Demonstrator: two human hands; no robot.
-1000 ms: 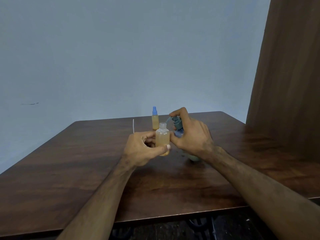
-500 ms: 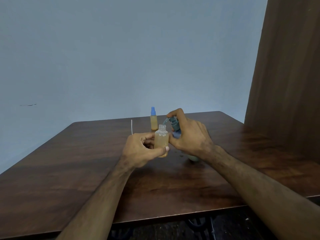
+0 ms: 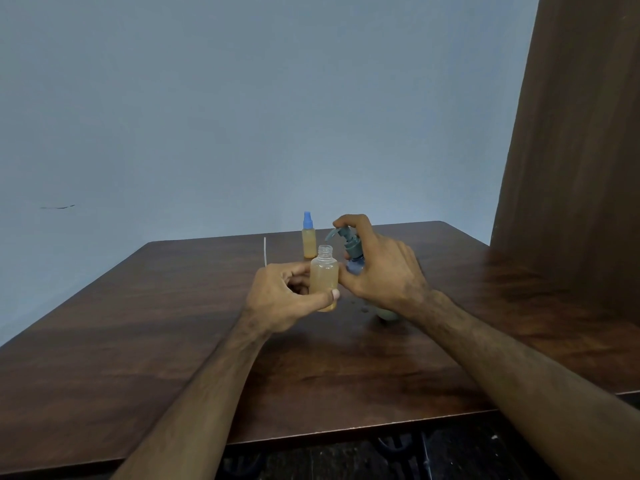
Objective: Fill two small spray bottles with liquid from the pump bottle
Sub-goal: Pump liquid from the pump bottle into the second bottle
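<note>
Left hand [image 3: 281, 299] grips open bottle [image 3: 323, 277]; right hand [image 3: 384, 271] pump bottle [image 3: 353, 256].

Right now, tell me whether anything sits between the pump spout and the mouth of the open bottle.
Nothing visible does. The pump spout curves down just above the uncapped neck of the open bottle, held by the left hand; the right hand grips the pump bottle.

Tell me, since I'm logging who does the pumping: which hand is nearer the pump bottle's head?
Right. The right hand wraps the pump bottle, index finger on its head. The left hand is beside it, holding the open spray bottle under the spout.
</note>
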